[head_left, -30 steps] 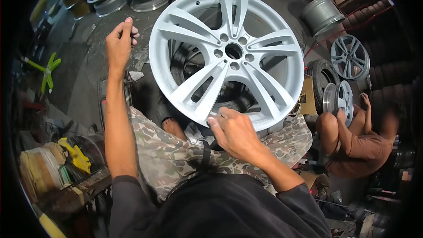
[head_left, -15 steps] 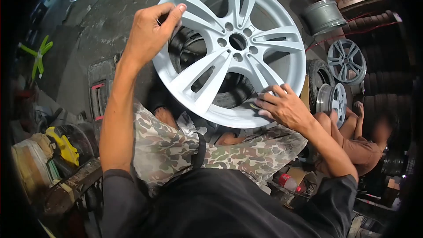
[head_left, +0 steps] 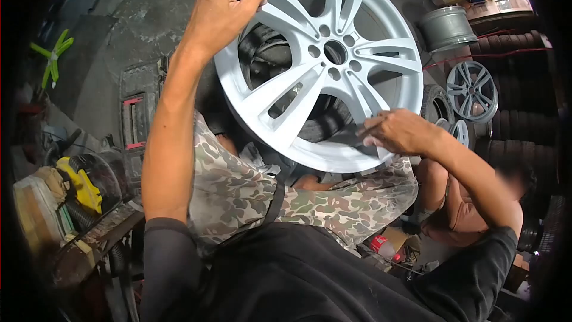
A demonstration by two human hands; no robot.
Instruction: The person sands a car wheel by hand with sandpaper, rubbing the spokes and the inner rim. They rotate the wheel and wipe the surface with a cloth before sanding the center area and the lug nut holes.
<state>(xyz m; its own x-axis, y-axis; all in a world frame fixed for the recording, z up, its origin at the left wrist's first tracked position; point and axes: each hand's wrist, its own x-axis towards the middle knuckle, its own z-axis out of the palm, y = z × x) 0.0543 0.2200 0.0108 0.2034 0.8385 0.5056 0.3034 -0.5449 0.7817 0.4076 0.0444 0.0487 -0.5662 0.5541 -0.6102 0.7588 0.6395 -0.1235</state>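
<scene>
A light grey alloy wheel with split spokes is tilted in front of me, above my knees. At its upper left edge, my left hand is closed, thumb toward the front face and the other fingers curled at the edge. My right hand is at the lower right part of the wheel, beside the end of a spoke. Its fingers are bent together and blurred around a small, thin, dark piece that I cannot make out. Through the gaps between the spokes a black tyre shows underneath.
Another person crouches at right, near a grey wheel and stacked tyres. A bare barrel rim stands behind. At left are a black case, a yellow tool and a green star-shaped stand. A bottle lies lower right.
The wheel and my left hand appear slightly farther right and higher as the view shifts. My right hand has turned, with its forearm and elbow swung outward to the right.
</scene>
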